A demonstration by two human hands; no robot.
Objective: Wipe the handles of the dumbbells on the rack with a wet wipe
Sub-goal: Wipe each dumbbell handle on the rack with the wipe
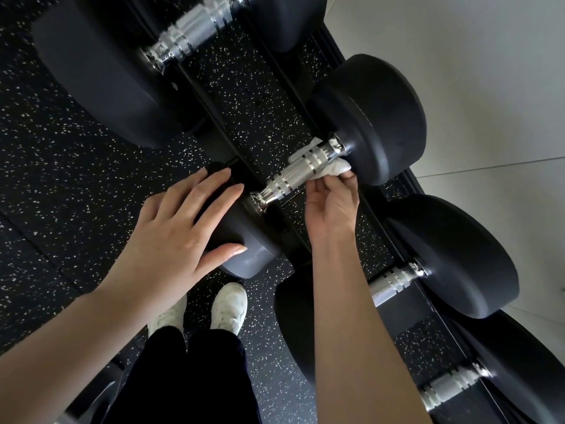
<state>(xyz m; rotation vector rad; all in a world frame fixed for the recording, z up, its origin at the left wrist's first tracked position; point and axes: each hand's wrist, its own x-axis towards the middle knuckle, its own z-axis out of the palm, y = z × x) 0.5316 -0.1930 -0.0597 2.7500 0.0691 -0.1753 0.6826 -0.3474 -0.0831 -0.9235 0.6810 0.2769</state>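
- The dumbbell handle is knurled chrome with smooth ringed bands. It lies across the black rack between two round, matte rubber heads.
- The wet wipe, white and crumpled, wraps under the handle's far end, just beside the far head.
- The right hand pinches the wipe between its fingertips.
- The left hand rests flat, fingers straight, on the near head.
- The floor is black rubber speckled white.

Black speckled rubber floor, pale grey seamed wall at right.
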